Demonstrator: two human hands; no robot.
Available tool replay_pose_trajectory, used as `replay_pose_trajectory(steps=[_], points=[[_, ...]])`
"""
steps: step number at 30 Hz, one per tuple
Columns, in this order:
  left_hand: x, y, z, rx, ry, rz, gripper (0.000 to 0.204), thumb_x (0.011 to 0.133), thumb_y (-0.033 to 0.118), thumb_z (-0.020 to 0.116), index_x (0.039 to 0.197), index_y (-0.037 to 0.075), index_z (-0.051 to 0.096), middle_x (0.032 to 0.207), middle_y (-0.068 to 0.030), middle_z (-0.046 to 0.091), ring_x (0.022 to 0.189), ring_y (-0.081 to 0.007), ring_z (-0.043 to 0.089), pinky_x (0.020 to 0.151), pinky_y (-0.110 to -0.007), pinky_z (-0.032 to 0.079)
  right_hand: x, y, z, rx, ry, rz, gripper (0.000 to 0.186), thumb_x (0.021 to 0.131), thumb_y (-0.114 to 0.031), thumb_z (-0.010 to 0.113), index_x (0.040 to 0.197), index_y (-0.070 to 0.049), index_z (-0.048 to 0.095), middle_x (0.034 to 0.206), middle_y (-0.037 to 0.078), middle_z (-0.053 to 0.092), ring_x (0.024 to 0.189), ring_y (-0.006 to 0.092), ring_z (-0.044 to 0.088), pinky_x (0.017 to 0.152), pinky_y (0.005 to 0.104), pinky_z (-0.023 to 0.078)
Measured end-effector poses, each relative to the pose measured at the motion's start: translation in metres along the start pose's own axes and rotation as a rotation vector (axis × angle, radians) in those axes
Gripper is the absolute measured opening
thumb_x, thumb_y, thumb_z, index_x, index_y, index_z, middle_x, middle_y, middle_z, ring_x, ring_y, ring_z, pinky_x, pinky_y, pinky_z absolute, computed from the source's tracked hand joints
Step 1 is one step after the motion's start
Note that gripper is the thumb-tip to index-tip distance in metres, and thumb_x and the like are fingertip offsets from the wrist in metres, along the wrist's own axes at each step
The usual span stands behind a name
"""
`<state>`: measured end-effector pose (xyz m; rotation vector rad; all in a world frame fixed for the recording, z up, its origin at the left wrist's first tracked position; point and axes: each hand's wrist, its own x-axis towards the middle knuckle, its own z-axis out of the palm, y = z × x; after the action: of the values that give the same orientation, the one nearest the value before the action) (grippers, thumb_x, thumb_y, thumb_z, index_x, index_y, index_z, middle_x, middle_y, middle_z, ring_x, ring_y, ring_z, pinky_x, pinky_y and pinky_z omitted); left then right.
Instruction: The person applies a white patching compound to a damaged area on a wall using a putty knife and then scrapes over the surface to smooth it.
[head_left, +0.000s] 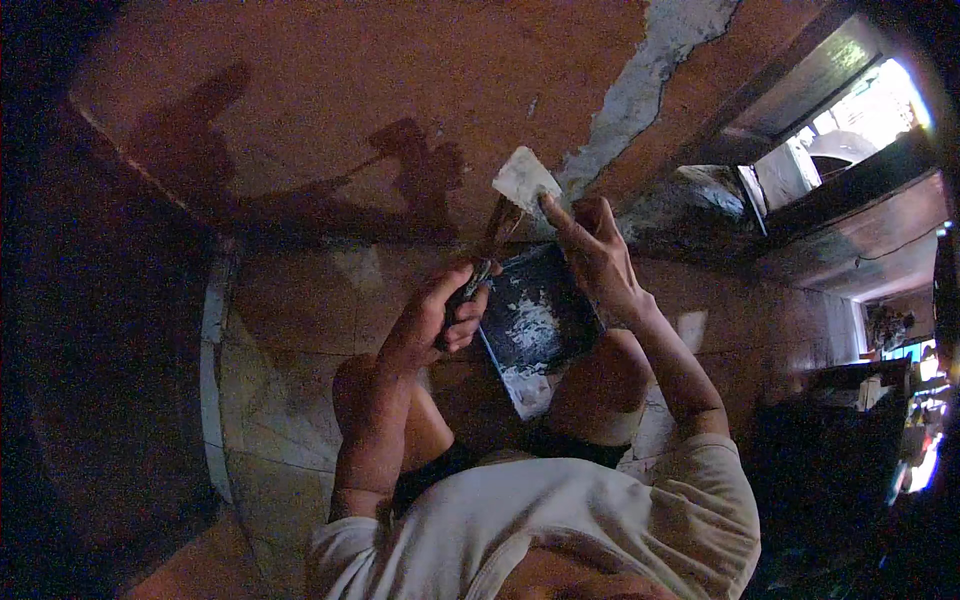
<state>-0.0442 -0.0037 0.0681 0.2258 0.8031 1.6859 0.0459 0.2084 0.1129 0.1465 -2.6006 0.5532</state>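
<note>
My left hand (455, 308) is wrapped round the dark handle of a putty knife (524, 182), held upward at a slant. Whitish paste coats its broad blade. My right hand (605, 262) reaches the blade's edge with one digit stretched out, while the other visible fingers are bent and apart from it. Whether that digit presses or only rests there I cannot tell. Below and between both hands lies a dark rectangular tray (560, 290) between my knees, smeared with white paste (532, 322) and holding a thicker clump at its near end.
In front rises a reddish-brown wall (330, 90) with a jagged grey-white patch (640, 90) and shadows cast on it. Tiled floor (290, 310) spreads around my legs. A dark panel (110, 380) stands at left; a bright opening (860, 115) lies at upper right.
</note>
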Motion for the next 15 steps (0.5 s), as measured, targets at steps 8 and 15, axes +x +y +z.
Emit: replay_pose_trajectory(steps=[8, 15], points=[[0.001, -0.001, -0.013, -0.029, -0.044, 0.015, 0.031, 0.090, 0.031, 0.034, 0.104, 0.005, 0.044, 0.053, 0.0038, 0.032, 0.035, -0.0035, 0.030, 0.031, -0.018, 0.027, -0.046, 0.019, 0.005, 0.200, -0.072, 0.086, 0.052, 0.071, 0.000, 0.056, 0.120, -0.015, 0.046, 0.085, 0.010, 0.040, 0.076, 0.0232, 0.046, 0.068, 0.0293, 0.042], [-0.002, 0.007, 0.001, 0.054, -0.049, 0.103, 0.034, 0.089, 0.033, 0.034, 0.106, 0.005, 0.043, 0.053, 0.0036, 0.032, 0.034, -0.0037, 0.029, 0.030, -0.019, 0.027, -0.029, 0.005, -0.027, -0.031, -0.107, -0.010, 0.052, 0.070, 0.001, 0.056, 0.118, -0.017, 0.049, 0.092, 0.012, 0.043, 0.079, 0.0255, 0.049, 0.070, 0.0311, 0.043]])
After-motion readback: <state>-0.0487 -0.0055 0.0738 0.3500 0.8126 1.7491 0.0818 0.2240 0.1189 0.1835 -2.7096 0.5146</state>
